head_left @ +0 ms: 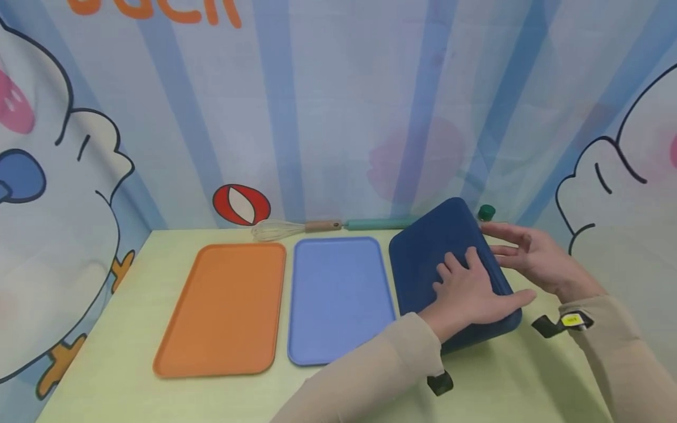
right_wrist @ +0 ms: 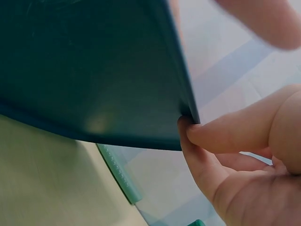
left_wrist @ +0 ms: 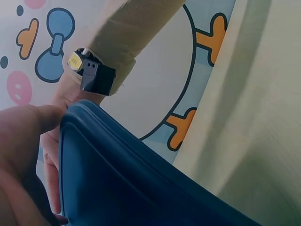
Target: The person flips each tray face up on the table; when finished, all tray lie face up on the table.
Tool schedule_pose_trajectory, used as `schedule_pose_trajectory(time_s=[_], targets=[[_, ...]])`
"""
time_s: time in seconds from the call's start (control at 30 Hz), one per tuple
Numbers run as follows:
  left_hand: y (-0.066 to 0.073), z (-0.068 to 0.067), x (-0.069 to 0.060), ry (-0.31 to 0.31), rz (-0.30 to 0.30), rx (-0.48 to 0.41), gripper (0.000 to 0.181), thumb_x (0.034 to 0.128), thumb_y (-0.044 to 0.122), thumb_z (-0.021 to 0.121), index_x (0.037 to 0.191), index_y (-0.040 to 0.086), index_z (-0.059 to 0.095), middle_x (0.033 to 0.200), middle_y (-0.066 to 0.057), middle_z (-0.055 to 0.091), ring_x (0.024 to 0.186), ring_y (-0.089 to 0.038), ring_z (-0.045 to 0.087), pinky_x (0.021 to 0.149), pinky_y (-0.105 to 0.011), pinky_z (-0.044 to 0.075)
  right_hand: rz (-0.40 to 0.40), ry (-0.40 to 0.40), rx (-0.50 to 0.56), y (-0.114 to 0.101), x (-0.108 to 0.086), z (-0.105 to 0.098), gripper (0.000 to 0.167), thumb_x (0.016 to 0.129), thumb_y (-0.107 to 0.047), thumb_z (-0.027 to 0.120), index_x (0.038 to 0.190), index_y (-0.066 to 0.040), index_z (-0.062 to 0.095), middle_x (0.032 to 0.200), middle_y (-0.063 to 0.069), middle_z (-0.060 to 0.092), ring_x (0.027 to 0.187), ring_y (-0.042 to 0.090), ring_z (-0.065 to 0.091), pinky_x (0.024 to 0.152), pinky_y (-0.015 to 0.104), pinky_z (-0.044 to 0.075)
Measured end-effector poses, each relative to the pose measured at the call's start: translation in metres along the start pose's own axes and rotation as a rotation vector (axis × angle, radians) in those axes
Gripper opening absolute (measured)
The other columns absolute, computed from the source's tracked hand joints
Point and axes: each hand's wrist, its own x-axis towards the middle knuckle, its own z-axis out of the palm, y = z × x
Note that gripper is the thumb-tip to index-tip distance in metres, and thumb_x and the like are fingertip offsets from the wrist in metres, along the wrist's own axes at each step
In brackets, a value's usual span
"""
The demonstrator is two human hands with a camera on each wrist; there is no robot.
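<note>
A dark blue tray (head_left: 423, 258) is tilted up off the table on the right. My left hand (head_left: 465, 294) lies spread across its broad face, fingers fairly straight, the thumb reaching past the right edge. In the left wrist view that thumb (left_wrist: 49, 117) is near the corner of the tray (left_wrist: 113, 174). My right hand (head_left: 550, 261) is at the far right edge; the right wrist view shows its thumb and finger (right_wrist: 202, 136) pinching the rim of the tray (right_wrist: 94, 84). To the left lie a light blue tray (head_left: 338, 299) and an orange tray (head_left: 227, 305), both flat.
Along the back edge of the pale yellow table (head_left: 121, 329) lie a whisk (head_left: 285, 229) and a teal rod (head_left: 378, 224), partly behind the dark blue tray. A green cap (head_left: 486, 212) shows behind that tray. A printed cloth (head_left: 338, 117) hangs at the back.
</note>
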Motion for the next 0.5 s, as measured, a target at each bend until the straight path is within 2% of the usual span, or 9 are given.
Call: schedule_pose_trajectory(time_s=[0.17, 0.5], targets=[[-0.0024, -0.0013, 0.0035, 0.004, -0.054, -0.049, 0.123, 0.0745, 0.096, 0.055, 0.169, 0.03, 0.013, 0.173, -0.008, 0.017, 0.155, -0.034, 0.027, 0.111, -0.06, 0.042, 0.012, -0.001, 0.0, -0.0034, 0.002, 0.0029, 0.069, 0.105, -0.001, 0.061, 0.164, 0.004, 0.025, 0.169, 0.018, 0.028, 0.122, -0.006, 0.059, 0.094, 0.022, 0.056], [0.0, -0.0051, 0.0064, 0.009, -0.111, -0.107, 0.127, 0.0733, 0.091, 0.064, 0.169, 0.033, 0.005, 0.174, -0.006, 0.013, 0.158, -0.032, 0.023, 0.113, -0.061, 0.039, 0.033, 0.0, 0.009, -0.0087, 0.0055, 0.0053, 0.072, 0.104, -0.002, 0.063, 0.165, 0.002, 0.024, 0.17, 0.023, 0.023, 0.122, -0.006, 0.058, 0.093, 0.023, 0.056]])
